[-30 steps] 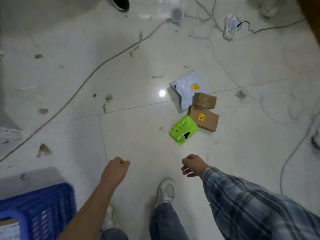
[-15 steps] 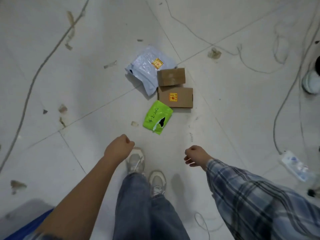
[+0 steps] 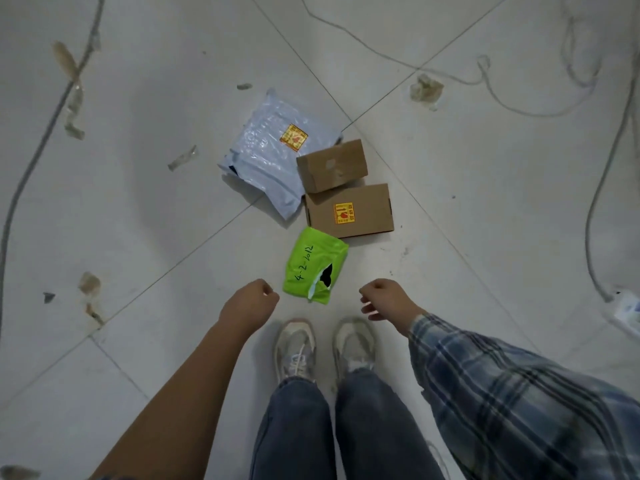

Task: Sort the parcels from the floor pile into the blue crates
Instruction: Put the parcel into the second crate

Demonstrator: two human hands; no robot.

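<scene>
A small pile of parcels lies on the tiled floor just ahead of my feet. Nearest is a bright green mailer (image 3: 316, 265) with handwriting and a torn hole. Behind it sits a brown box with a yellow sticker (image 3: 349, 211), then a smaller brown box (image 3: 332, 165), and to their left a pale blue-grey poly bag (image 3: 268, 157) with a yellow sticker. My left hand (image 3: 250, 303) hangs curled in a fist, holding nothing, just left of the green mailer. My right hand (image 3: 387, 298) hangs loosely curled and empty to its right. No blue crate is in view.
Grey cables (image 3: 491, 95) trail across the floor at the back right and along the left edge. A white power strip (image 3: 628, 308) lies at the right edge. Scraps of tape and dirt (image 3: 72, 98) dot the tiles. My two shoes (image 3: 294, 348) stand close behind the green mailer.
I have stepped up to the pile, which now lies right before my feet. The blue crate at lower left has left the view. Both hands stay empty and hang lower over the parcels.
</scene>
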